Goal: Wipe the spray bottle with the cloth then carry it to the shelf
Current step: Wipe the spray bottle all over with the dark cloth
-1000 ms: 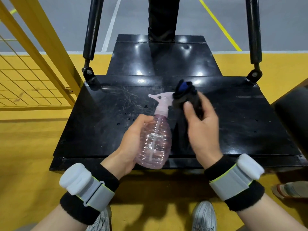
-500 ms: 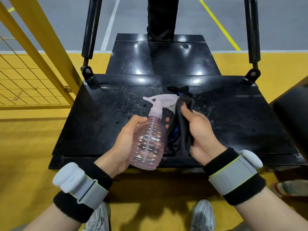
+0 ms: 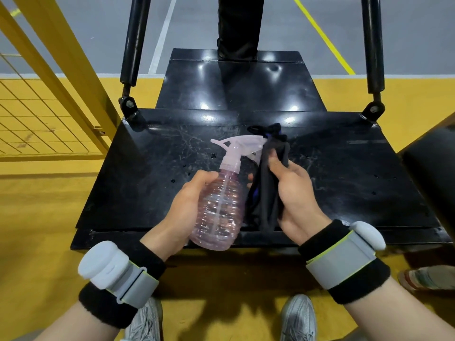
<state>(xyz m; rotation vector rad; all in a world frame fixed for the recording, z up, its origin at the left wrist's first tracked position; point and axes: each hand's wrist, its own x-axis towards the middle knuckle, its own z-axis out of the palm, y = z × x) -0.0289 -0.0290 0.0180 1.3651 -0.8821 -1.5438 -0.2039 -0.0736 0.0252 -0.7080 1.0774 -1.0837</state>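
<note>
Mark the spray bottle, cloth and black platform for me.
spray bottle (image 3: 216, 206), head view, ribbed clear body.
cloth (image 3: 264, 205), head view, hanging dark fold.
black platform (image 3: 138, 183), head view, bare top surface.

Bright, even overhead light. White glare spots sit on the far part of the glossy black tabletop. A soft shadow darkens the yellow floor beneath its near edge. Wide-angle bending bows the edges; focus is sharp throughout.
</note>
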